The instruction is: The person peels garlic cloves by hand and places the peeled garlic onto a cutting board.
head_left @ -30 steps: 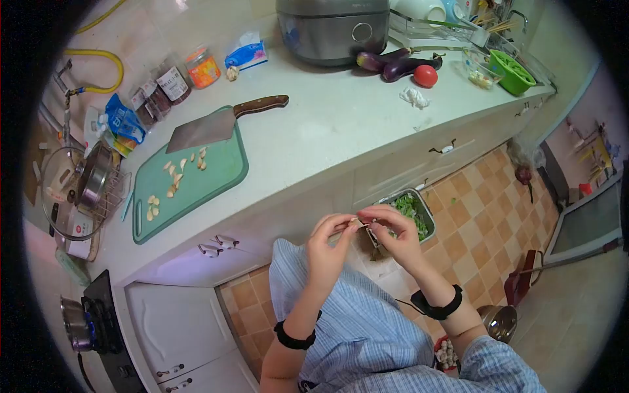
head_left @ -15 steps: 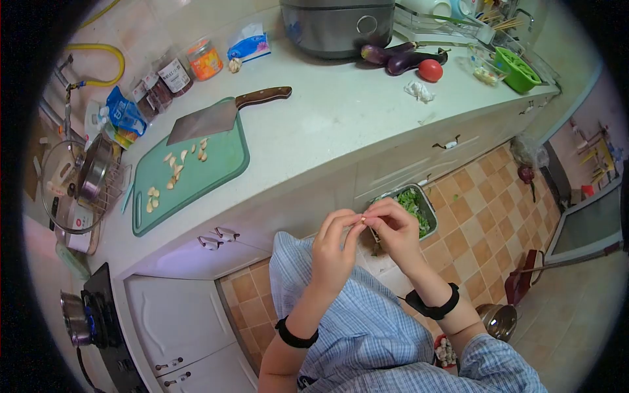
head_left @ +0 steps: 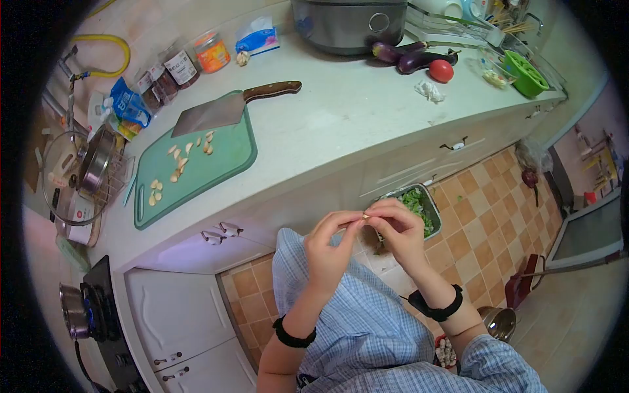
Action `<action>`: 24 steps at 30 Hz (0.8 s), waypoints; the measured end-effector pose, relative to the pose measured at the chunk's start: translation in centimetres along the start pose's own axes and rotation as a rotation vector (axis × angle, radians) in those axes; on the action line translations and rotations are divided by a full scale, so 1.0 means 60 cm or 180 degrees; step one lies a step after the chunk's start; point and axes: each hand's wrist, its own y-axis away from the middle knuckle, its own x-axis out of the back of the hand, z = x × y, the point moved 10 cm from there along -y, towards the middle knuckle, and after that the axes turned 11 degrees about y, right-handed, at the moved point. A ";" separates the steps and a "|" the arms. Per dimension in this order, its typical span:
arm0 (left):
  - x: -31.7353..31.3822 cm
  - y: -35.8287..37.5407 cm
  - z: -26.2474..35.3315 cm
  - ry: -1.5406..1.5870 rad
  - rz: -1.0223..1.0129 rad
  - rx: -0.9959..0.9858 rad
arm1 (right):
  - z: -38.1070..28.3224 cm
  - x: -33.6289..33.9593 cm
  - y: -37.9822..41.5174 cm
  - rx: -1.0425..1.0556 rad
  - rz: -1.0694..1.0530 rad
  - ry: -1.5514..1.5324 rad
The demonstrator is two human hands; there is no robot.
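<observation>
My left hand (head_left: 325, 252) and my right hand (head_left: 401, 237) meet in front of my body, above the floor. Between their pinched fingertips is a small pale garlic clove (head_left: 365, 217), mostly covered by the fingers. On the counter to the left, a green cutting board (head_left: 219, 167) bears several loose garlic cloves (head_left: 175, 175). A cleaver (head_left: 208, 116) with a wooden handle rests across the board's far edge. Below and behind my right hand stands a bin (head_left: 436, 219) with leafy green scraps in it.
Eggplants (head_left: 419, 61), a tomato (head_left: 441, 71) and crumpled tissue (head_left: 430, 91) lie toward the counter's right. A grey cooker (head_left: 350, 29) stands at the back, with jars (head_left: 211, 54) farther left. At lower left, a pot (head_left: 73, 311) sits by a lit blue burner.
The head view has shifted slightly, so the counter items appear a little farther right. Both hands keep their pinch on the clove, with the fingers slightly rearranged.
</observation>
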 end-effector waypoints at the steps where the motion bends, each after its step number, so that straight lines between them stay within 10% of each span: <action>1: 0.002 0.000 0.000 -0.0002 0.0005 0.0001 | -0.012 -0.002 0.000 0.0222 -0.0040 0.0339; 24: 0.000 -0.007 0.007 -0.0640 -0.0250 -0.0008 | 0.015 -0.002 0.013 -0.0303 -0.0212 0.0634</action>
